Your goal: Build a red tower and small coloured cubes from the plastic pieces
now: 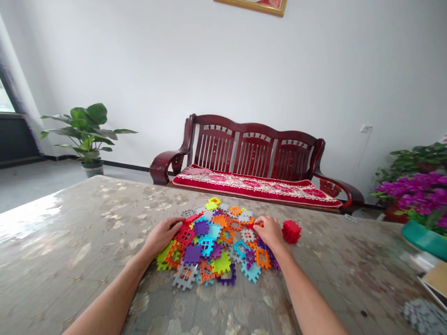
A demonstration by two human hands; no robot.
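Observation:
A heap of colourful interlocking plastic tiles (pixel 193 254) with notched edges lies on the table between my hands. My left hand (pixel 165 236) is at the heap's left side, thumb and forefinger closed on the edge of a red interlocking tile (pixel 196 217) that shows nearly edge-on. Over on the right side, my right hand (pixel 269 232) pinches another small red piece, mostly covered by the fingers. Just beyond that hand stands a short stack of red tiles (pixel 291 231), apart from the heap. Some tiles have window-like cutouts; others are solid.
The patterned table (pixel 87 237) has a glossy surface. A teal flowerpot (pixel 422 239) with purple flowers stands at its right, near a grey bumpy object (pixel 424 316) and a box (pixel 435 281). Behind the table is a dark red wooden bench (pixel 253 151); a potted plant (pixel 91 135) stands left.

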